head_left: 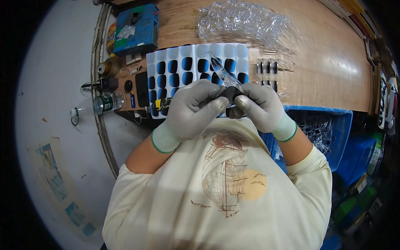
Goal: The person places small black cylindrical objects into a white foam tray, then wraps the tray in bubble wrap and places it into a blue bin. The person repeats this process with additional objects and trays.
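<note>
My left hand (196, 112) and my right hand (260, 110), both in grey gloves with pale green cuffs, are held together at chest level, gripping a clear plastic piece (223, 73), apparently an eyeglass frame, with a dark lens (230, 95) between my thumbs. The clear piece points up and away from me over a white foam tray (191, 52) holding rows of dark, blue-edged lenses. Right of the tray lie several clear frames with dark lenses (266, 66). My hidden fingertips make the exact grip hard to see.
A pile of clear frames (246, 23) lies at the back of the wooden table (329, 71). At left are a blue box (137, 27), small tools and a plastic bottle (104, 102). A blue bin of clear pieces (316, 135) sits below the table's right edge.
</note>
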The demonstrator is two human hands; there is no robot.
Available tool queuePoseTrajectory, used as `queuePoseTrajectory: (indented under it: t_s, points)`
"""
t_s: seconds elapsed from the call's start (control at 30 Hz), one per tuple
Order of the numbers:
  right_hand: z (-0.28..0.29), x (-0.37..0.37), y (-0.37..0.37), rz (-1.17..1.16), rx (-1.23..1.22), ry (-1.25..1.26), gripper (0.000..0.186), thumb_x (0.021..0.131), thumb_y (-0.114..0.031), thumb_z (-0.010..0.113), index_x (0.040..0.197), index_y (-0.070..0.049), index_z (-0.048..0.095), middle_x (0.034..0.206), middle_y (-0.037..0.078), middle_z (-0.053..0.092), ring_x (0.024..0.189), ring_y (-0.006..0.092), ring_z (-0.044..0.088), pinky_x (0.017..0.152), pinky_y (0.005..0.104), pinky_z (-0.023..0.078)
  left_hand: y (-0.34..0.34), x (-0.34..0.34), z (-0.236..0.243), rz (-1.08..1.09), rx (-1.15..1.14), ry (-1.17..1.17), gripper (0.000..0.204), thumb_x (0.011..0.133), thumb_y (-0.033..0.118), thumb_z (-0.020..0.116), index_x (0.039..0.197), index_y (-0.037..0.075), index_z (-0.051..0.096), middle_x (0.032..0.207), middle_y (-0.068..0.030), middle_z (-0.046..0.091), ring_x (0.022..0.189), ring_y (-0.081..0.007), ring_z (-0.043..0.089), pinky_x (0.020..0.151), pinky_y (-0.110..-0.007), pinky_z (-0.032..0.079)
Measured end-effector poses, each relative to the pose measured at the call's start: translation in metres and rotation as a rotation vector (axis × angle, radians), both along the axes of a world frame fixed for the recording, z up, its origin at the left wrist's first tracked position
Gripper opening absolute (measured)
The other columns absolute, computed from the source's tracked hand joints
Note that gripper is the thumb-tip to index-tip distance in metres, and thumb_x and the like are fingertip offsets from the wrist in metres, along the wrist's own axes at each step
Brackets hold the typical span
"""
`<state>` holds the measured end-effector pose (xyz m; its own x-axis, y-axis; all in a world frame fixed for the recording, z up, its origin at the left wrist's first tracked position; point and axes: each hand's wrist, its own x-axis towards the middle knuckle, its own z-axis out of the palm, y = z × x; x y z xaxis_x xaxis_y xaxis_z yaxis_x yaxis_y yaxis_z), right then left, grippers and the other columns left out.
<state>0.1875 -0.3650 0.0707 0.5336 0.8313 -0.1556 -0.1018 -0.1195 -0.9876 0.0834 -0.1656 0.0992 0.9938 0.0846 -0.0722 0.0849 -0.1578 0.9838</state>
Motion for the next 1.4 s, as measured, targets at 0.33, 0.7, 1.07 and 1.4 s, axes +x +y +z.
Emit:
queuePoseTrajectory:
  t_s: [0.33,0.7,1.07,1.4]
  points:
    - [0.022,-0.029,0.016,-0.239,-0.150,-0.175,0.014,0.091,-0.014,0.066,0.093,0.000,0.064,0.066,0.015,0.062,0.057,0.0261,0.064,0.056,0.0345,0.049,0.009,0.007,0.004,-0.030,0.273,-0.045,0.017,0.086,0.013,0.071,0.097,0.000,0.070,0.079,-0.0131,0.064,0.064,-0.0211,0.061,0.060,-0.033,0.048]
    - [-0.085,0.052,-0.038,-0.717,-0.574,-0.612,0.017,0.093,-0.013,0.058,0.103,0.000,0.063,0.077,0.025,0.066,0.076,0.0440,0.066,0.066,0.0509,0.053,0.016,0.028,-0.041,0.017,0.256,0.113,0.035,0.092,0.015,0.069,0.122,-0.001,0.064,0.102,-0.0107,0.069,0.092,-0.0159,0.066,0.084,-0.030,0.053]
    - [-0.157,0.093,-0.072,-0.658,-1.075,-0.445,0.045,0.095,-0.029,0.053,0.130,-0.001,0.057,0.116,0.031,0.065,0.109,0.0464,0.062,0.096,0.0517,0.048,0.082,0.041,-0.079,0.170,0.222,0.425,0.043,0.091,0.018,0.067,0.129,-0.003,0.060,0.114,-0.0122,0.067,0.098,-0.0166,0.065,0.089,-0.030,0.052]
    - [-0.164,0.258,-0.008,-0.872,-0.662,-0.135,0.118,0.073,-0.060,0.079,0.152,0.009,0.026,0.150,0.032,0.040,0.140,0.0387,0.041,0.113,0.0447,0.036,0.145,0.249,-0.205,0.238,0.293,0.445,0.097,0.077,0.051,0.079,0.141,-0.013,0.042,0.133,-0.0316,0.058,0.126,-0.0376,0.058,0.102,-0.041,0.049]
